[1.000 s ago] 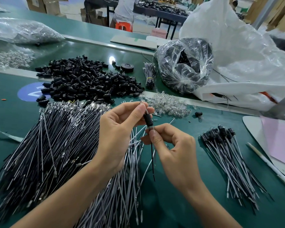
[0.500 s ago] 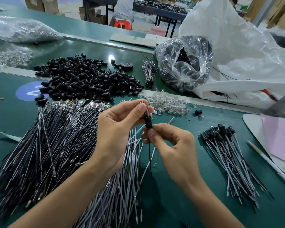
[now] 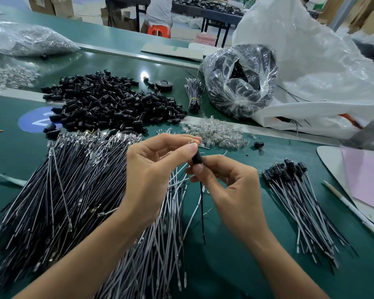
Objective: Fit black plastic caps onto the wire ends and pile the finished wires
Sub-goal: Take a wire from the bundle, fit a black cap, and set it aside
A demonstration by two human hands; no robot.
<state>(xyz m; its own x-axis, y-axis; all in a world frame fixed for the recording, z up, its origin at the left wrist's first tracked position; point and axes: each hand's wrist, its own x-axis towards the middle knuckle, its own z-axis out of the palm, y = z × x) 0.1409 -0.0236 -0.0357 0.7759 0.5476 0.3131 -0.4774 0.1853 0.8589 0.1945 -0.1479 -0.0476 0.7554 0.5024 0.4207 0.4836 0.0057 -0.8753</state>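
- Left hand [image 3: 156,167]: thumb and forefinger pinched together at the top of a small black plastic cap [image 3: 196,158]; the other fingers are curled loosely behind.
- Right hand [image 3: 231,190]: thumb and forefinger pinch the lower end of the same cap, the remaining fingers bent in toward the palm.
- The cap is held in the air between both hands, above the green table top [image 3: 235,266], roughly upright.
- A thin dark wire [image 3: 202,212] hangs straight down from the cap, its free end just above the table.
- Whether the cap is fully seated on the wire end cannot be told; the fingertips cover the joint.
- Large fan-shaped heap of uncapped black and grey wires [image 3: 63,190] lies under and to the left of the left forearm, metal terminals pointing away from the person.
- Heap of loose black plastic caps [image 3: 108,102] sits beyond that heap, partly over a blue round sticker [image 3: 32,121].
- Small pile of clear glassy parts [image 3: 216,132] lies just beyond the hands.
- Pile of finished capped wires [image 3: 300,195] lies right of the right hand, caps at the far end.
- One stray black cap [image 3: 258,145] lies between the clear parts and the finished pile.
- Farther back: a black tape roll [image 3: 163,84], a small banded wire bundle [image 3: 193,96], a clear plastic bag of dark parts [image 3: 240,78] and a big white sack [image 3: 311,50].
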